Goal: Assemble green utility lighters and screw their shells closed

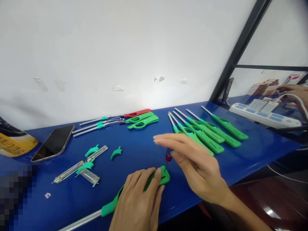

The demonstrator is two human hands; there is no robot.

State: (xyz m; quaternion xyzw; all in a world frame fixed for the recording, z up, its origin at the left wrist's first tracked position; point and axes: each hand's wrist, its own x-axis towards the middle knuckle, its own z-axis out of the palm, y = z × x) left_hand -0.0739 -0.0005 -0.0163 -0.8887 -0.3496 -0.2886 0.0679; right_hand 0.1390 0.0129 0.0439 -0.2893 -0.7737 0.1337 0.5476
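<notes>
A green long-necked lighter (109, 208) lies near the front edge of the blue table, its metal tube pointing to the lower left. My left hand (139, 199) is wrapped over its handle and presses it down. Above the handle's right end, my right hand (199, 163) holds a small screwdriver (168, 155) with a dark and red grip, thumb and fingers around it. The screwdriver stands nearly upright, its shaft reaching down to the green handle. The top of its grip is hidden by my fingers.
Several green lighters (228, 126) lie at the right. Opened red and green lighters (141, 121) are by the wall. Clear fuel tanks (69, 171) and green triggers (116, 153) lie left, near a phone (54, 142). A power strip (264, 115) and another person's hand (295, 93) are far right.
</notes>
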